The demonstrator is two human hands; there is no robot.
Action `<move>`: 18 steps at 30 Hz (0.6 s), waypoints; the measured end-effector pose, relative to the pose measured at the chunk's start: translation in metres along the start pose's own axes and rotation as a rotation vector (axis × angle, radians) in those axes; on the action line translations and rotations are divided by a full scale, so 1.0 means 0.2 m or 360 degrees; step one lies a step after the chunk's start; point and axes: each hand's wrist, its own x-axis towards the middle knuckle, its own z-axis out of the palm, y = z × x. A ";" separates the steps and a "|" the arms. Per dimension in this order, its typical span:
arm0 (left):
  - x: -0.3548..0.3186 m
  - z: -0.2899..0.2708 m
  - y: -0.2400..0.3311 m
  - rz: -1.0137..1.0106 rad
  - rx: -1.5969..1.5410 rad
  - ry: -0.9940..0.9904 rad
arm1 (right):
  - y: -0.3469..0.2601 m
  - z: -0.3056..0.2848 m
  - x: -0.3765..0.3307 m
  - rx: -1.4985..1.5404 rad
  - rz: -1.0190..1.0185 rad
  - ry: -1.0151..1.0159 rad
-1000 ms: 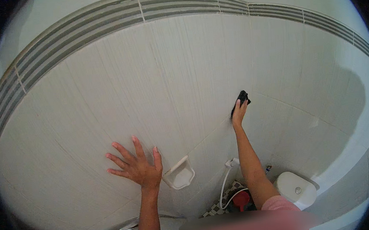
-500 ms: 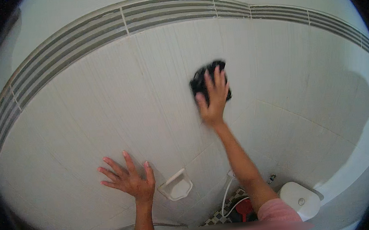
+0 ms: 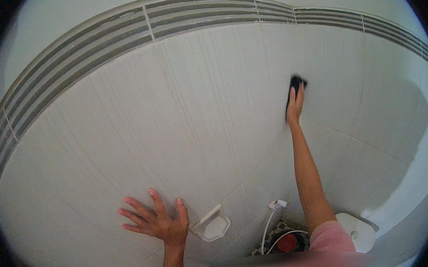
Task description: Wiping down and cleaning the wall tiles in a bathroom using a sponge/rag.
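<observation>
Right hand has hold of a black cloth up at 2 o'clock, fingers laid over it, pretty much at the wall corner. Left hand is at 7 o'clock, gripping nothing, fingers splayed on the wall. Soap dish's just off its 3 o'clock.

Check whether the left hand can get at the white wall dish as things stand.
Likely yes: the left hand is spread at the tiled wall, just left of the dish, nothing visible between them.
</observation>
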 end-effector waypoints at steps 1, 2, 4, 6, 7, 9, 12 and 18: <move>0.00 0.00 0.00 0.0010 0.0005 0.0007 | 0.09 -0.05 -0.15 -0.0014 0.0120 0.0012; 0.00 0.00 -0.01 0.0010 -0.0006 -0.0002 | 0.17 -0.10 -0.31 -0.0041 0.0261 0.0019; 0.00 0.02 -0.01 0.0014 -0.0032 -0.0002 | 0.28 -0.20 -0.63 -0.0116 0.0601 0.0031; -0.01 0.02 -0.01 -0.0004 -0.0056 -0.0005 | 0.29 -0.27 -0.93 -0.0149 0.0888 0.0029; 0.00 0.02 -0.01 0.0004 -0.0057 -0.0002 | 0.25 -0.27 -1.05 -0.0134 0.1109 0.0051; 0.00 0.02 -0.02 -0.0002 -0.0056 0.0004 | 0.09 -0.25 -1.22 -0.0083 0.1140 0.0061; 0.01 0.01 -0.02 0.0031 -0.0108 -0.0033 | -0.27 -0.14 -1.24 -0.0162 0.0882 0.0002; 0.00 0.03 -0.03 0.0048 -0.0158 -0.0073 | -1.01 -0.10 -1.31 0.0093 -0.0056 -0.0588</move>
